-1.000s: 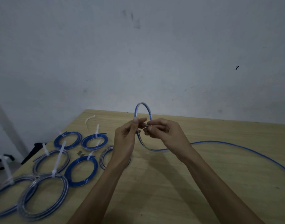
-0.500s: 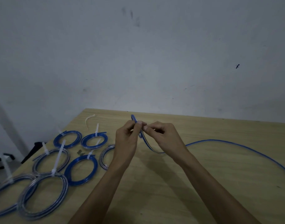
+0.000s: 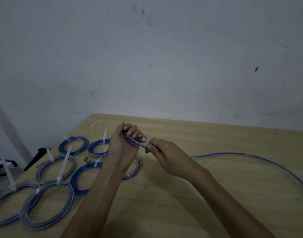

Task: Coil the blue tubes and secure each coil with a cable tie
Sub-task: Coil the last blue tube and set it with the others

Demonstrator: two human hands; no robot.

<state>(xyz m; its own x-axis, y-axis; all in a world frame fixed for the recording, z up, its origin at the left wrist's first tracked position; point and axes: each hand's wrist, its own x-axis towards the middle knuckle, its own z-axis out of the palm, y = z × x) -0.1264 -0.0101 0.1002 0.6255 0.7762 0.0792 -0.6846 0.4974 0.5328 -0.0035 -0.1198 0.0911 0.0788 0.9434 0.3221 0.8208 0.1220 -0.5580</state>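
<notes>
Nearest on the left of the wooden surface (image 3: 173, 203) lie the finished coils (image 3: 47, 205), seven or so in blue and greyish tube, each cinched with a white cable tie (image 3: 63, 166) whose tail sticks up untrimmed. Past them, held above the middle of the surface, the left hand (image 3: 124, 145) has its fingers curled round the first small loop of the blue tube (image 3: 250, 156), while the right hand (image 3: 164, 156) pinches the tube just beside that loop between thumb and fingertips. From the right hand the rest of the tube trails loose across the surface and off to the right, so this coil looks barely begun and not yet tied. Farther back, near the wall, one spare cable tie (image 3: 95, 125) lies bent on the surface. No brand, label or writing can be read anywhere.
</notes>
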